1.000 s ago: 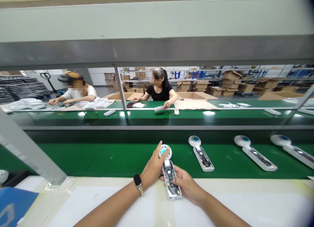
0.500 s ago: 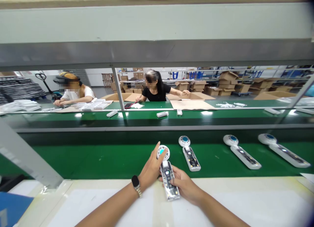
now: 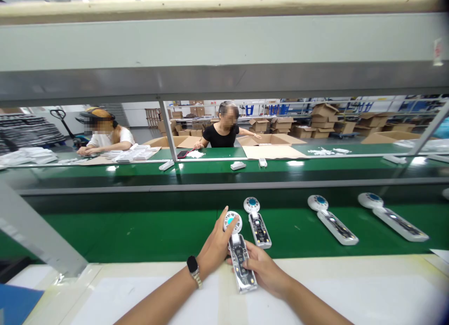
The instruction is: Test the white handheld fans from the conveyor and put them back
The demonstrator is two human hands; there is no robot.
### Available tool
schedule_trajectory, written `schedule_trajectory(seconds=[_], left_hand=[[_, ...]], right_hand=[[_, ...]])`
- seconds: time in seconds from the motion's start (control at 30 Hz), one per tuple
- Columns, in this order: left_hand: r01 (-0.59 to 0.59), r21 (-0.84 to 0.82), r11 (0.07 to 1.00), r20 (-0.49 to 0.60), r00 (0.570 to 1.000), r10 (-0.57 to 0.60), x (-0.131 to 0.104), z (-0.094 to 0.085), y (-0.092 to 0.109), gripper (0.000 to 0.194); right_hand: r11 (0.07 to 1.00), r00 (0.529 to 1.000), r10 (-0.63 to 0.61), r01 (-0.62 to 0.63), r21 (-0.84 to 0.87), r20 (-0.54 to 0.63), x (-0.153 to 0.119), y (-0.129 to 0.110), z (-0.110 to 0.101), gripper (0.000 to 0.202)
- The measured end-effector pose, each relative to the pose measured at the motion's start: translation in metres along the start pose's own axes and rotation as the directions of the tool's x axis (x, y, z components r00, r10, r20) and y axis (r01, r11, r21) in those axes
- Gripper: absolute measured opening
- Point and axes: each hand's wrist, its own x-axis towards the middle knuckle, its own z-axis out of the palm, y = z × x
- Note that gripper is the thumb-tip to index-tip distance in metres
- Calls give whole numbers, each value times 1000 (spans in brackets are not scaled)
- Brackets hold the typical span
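Device point(image 3: 239, 257) lies between my hands near the bench's point(image 3: 112, 287) far edge, long axis slanting nearer and rightward, left hand point(image 3: 214, 250) holding the round head, right hand point(image 3: 264, 270) clasping the body.

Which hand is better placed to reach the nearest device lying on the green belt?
Right, probably: the right hand is nearer the belt device, while the left hand sits across the held device. Both hold it.
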Motion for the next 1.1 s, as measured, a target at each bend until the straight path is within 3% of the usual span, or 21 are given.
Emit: schedule_trajectory(seconds=[0.3,0.43,0.53,0.63,0.77,0.93,1.0,1.1], left_hand=[[-18,-23,1000,-23,1000,18,0,0,-1,74],[33,-99,995,-92,995,-42,1,3,-1,69],[39,-133,990,-144,988,-58,1,5,2,66],[75,-176,982,-129,987,-98,-1,6,4,63],[140,-236,962,-83,983,-164,-2,4,5,51],[211,-270,940,-43,972,-230,1,5,7,52],[310,-239,920,-49,942,-331,5,10,8,58],[488,-250,836,-28,860,-510,13,18,7,67]], right_hand=[[1000,1000,-8,8,12,-31,-2,-2,5,45],[993,992,-105,102,-55,-67,-2,-1,6,48],[959,946,-268,243,-146,-181,-1,4,2,59],[930,881,-355,298,-217,-311,-1,6,-6,68],[952,833,-303,238,-195,-463,-1,2,-14,84],[969,792,-219,109,-221,-570,1,-3,-14,86],[964,793,-205,61,-259,-574,2,-3,-13,90],[957,823,-128,-44,-286,-553,1,-4,-13,96]])
